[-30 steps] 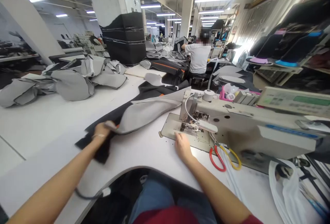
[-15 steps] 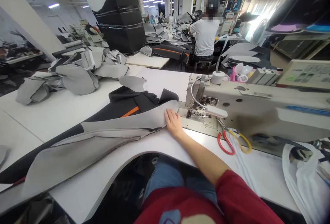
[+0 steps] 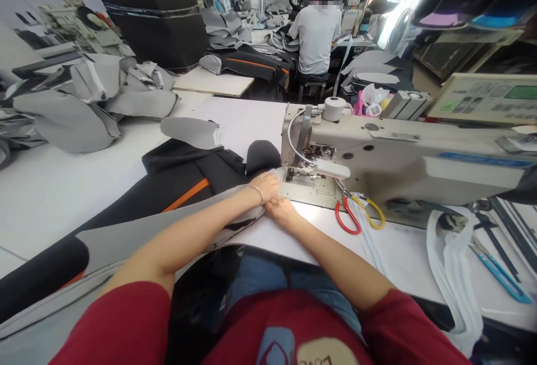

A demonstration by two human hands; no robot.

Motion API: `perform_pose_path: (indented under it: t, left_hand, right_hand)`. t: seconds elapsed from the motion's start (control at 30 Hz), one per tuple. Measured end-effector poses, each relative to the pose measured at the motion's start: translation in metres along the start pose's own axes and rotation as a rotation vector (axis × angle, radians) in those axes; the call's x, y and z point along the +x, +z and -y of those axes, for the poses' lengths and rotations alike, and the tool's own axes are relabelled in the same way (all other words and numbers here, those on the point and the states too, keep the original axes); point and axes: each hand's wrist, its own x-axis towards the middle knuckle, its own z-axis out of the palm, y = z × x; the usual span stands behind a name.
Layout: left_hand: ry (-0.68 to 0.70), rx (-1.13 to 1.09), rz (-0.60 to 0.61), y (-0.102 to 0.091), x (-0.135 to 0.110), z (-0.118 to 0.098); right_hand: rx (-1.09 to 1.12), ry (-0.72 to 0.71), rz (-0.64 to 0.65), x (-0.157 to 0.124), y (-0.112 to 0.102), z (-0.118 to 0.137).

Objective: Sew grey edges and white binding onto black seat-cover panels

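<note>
A long grey and black fabric piece [image 3: 138,225] with an orange stripe lies across the white table, its right end by the sewing machine [image 3: 377,155]. My left hand [image 3: 266,185] rests on that end of the fabric, fingers lying flat, a bracelet on the wrist. My right hand [image 3: 282,208] presses on the table and the fabric edge just in front of it, close to the machine's needle plate [image 3: 310,186]. Both hands touch each other.
Red and yellow handled scissors [image 3: 356,216] lie right of the needle plate. White strips and blue scissors [image 3: 503,275] hang at the right. Grey fabric piles [image 3: 84,107] sit at the back left. A person in a white shirt [image 3: 316,32] sits at the far table.
My left hand has come back into view and settled on the fabric's end beside my right hand. The fabric has been drawn closer to the machine and the view has tilted down.
</note>
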Motion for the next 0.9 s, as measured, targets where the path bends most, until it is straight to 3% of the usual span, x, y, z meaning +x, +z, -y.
perform_pose_path:
  t: [0.2, 0.47, 0.73, 0.9]
  left_hand:
    - [-0.087, 0.045, 0.085, 0.024, 0.01, 0.008]
    - [-0.119, 0.063, 0.08, 0.024, 0.032, -0.001]
    - [-0.115, 0.083, 0.083, 0.024, 0.032, -0.005]
    - [-0.144, 0.094, 0.077, 0.021, 0.036, -0.005]
  right_hand:
    - [0.093, -0.066, -0.099, -0.014, 0.002, -0.013]
    - [0.134, -0.05, -0.157, -0.02, 0.001, -0.037]
    - [0.12, -0.034, -0.124, -0.024, -0.001, -0.035]
    - [0.135, -0.039, -0.231, -0.023, 0.0, -0.037]
